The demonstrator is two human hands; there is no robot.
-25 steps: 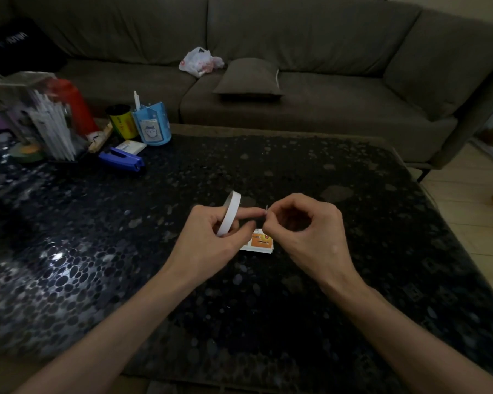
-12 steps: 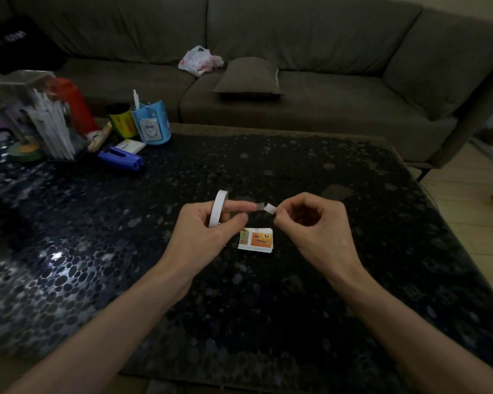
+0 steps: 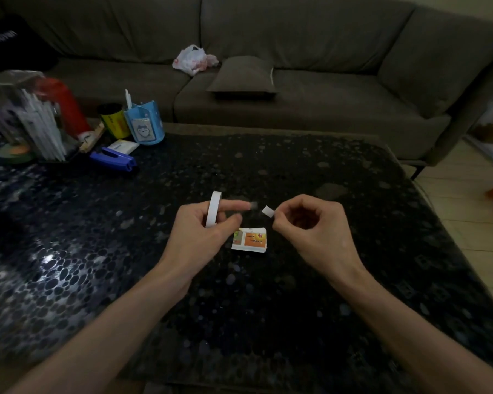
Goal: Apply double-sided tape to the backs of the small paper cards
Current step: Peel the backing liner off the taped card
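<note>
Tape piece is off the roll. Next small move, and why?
Probably turn over the top card: the right hand pinches a loose tape piece, apart from the tape roll held by the left hand, but that card lies printed side up.

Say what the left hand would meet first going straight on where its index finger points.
Probably the torn tape piece pinched by the right hand, just beyond the left hand holding the tape roll; depth is unclear.

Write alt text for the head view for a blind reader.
The right hand pinches a small piece of tape while the left hand holds the white tape roll; a stack of cards lies on the dark table between them. A sofa stands behind.
</note>
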